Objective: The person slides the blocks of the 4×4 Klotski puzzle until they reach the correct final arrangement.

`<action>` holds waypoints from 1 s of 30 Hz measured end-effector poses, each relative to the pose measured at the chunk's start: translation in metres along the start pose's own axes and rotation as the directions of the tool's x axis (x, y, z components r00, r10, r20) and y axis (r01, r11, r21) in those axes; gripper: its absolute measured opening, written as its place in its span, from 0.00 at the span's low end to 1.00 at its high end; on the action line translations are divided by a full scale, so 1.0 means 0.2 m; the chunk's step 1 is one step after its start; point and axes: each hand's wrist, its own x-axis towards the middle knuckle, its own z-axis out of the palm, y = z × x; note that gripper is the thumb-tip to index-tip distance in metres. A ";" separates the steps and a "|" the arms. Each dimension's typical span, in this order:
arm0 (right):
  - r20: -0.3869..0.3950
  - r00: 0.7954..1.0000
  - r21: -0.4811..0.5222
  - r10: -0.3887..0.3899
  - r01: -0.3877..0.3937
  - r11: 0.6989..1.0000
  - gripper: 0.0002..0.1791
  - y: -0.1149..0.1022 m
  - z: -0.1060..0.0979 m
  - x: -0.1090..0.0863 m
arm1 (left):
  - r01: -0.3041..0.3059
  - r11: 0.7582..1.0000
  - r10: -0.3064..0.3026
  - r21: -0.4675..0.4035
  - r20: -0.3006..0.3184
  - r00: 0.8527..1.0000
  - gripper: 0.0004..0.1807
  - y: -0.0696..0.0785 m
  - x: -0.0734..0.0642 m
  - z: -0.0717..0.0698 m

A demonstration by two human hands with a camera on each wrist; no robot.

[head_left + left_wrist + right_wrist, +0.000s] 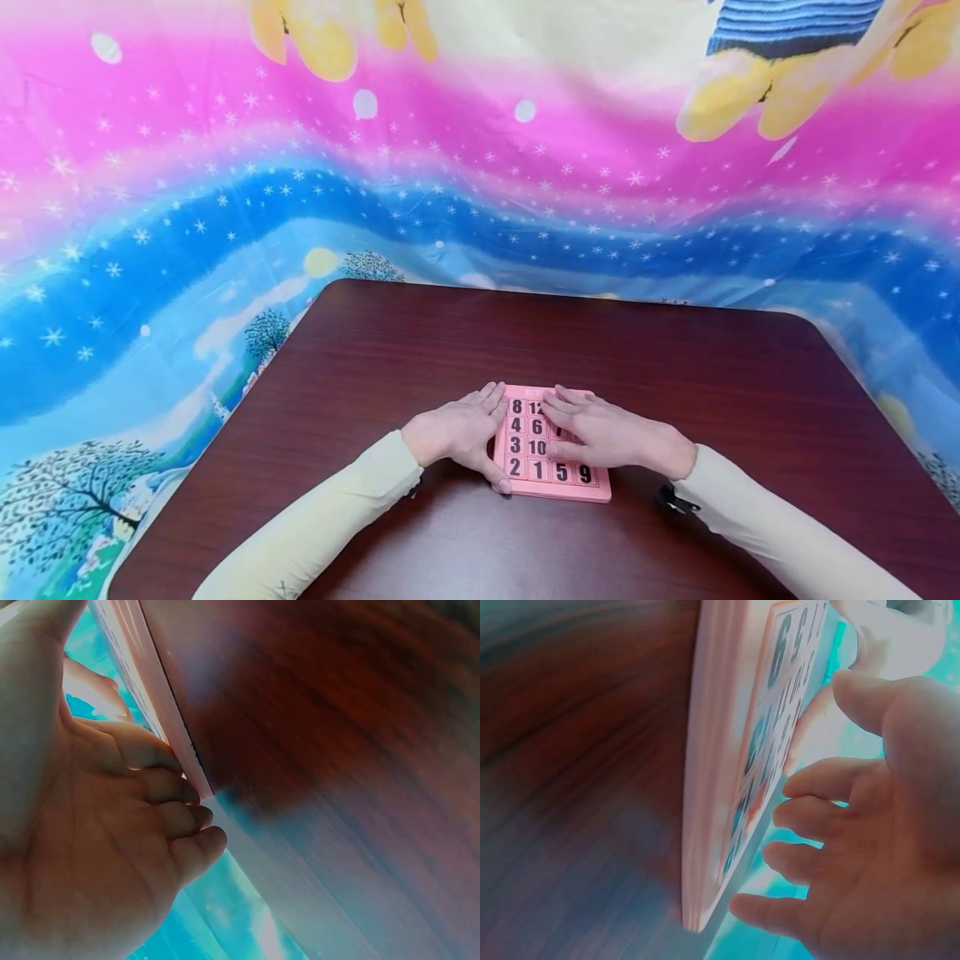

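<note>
A: How far along does it look, starting closest in?

B: Nearest come the left sleeve [322, 512] and the right sleeve [780, 517]. Between them a stack of pink number cards [537, 457] lies flat on the table [465, 329]. It sits as one pile with fairly even sides, so I'd judge that much done; what is left, I can't tell

A: And the hands?

B: The left hand [459, 427] lies along the stack's left side, wide: fingers reaching to the far left corner, thumb stretched to the near one, gripping nothing I can see. The right hand [603, 429] is wide too, palm down over the right part, fingers spread and hiding some numbers. Whether all its fingertips touch the top card, I can't tell

A: Beyond them?

B: The dark table runs to its rounded far corners, and behind it hangs a bright cloth [450, 158] with snowflakes on pink and blue
</note>
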 end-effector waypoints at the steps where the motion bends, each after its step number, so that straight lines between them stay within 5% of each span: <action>1: 0.008 1.000 0.003 -0.003 0.002 1.000 0.40 -0.01 0.00 0.01 | 0.001 1.000 -0.001 -0.001 0.002 1.000 0.73 0.00 0.00 0.00; 12: 0.042 0.999 -0.006 0.011 -0.010 1.000 0.38 -0.02 0.01 0.06 | 0.004 1.000 -0.004 -0.010 0.003 1.000 0.73 0.00 0.00 0.00; 30: 0.046 0.997 -0.013 0.070 -0.069 0.998 0.36 0.05 -0.03 -0.06 | 0.006 1.000 -0.006 0.001 0.005 1.000 0.73 0.00 0.00 -0.01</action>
